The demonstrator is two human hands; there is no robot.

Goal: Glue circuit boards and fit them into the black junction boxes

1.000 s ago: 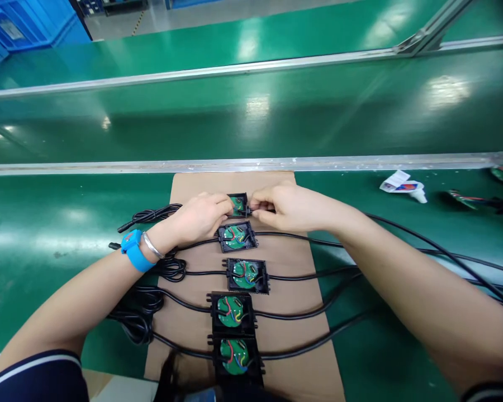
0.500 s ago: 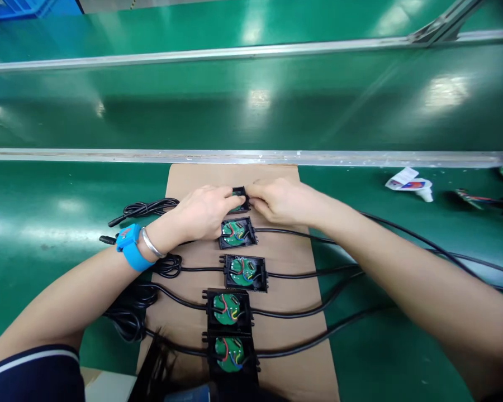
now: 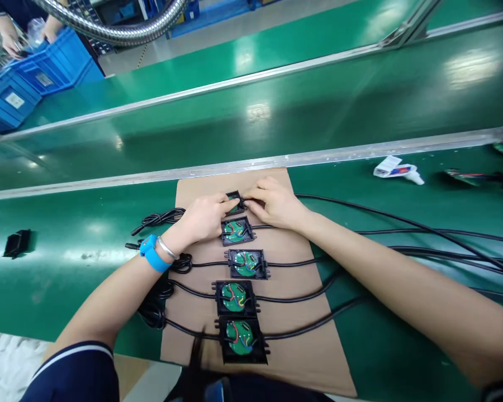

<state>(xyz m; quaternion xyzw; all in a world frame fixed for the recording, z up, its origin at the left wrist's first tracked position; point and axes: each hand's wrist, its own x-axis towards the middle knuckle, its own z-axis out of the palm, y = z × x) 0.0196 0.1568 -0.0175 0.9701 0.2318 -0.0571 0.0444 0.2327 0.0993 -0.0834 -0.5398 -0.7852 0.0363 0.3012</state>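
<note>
Several open black plastic cases stand in a column on a cardboard sheet [image 3: 302,335], each with a green round circuit board and coloured wires. At the farthest case [image 3: 235,195], my left hand [image 3: 205,218] grips the left side, index finger reaching over its board. My right hand [image 3: 272,202] pinches at that case's right end, where a black cable [image 3: 339,201] comes out; the fingertips partly hide the spot. Just nearer is a second case [image 3: 237,230], close below my left fingers. Below it lie a third case [image 3: 247,263], a fourth [image 3: 235,298] and the nearest [image 3: 242,339].
Coiled black cables [image 3: 157,219] lie left of the cardboard. A crumpled white tube [image 3: 398,169] and wired boards [image 3: 478,177] sit at right. A black plastic part [image 3: 17,244] is at far left. Beyond the metal rail [image 3: 251,163], a person handles something by blue bins [image 3: 46,78].
The view has tilted and shifted, bringing the blue bins, a person and a metal hose into sight. Both hands stay at the farthest case, with only slight finger shifts.
</note>
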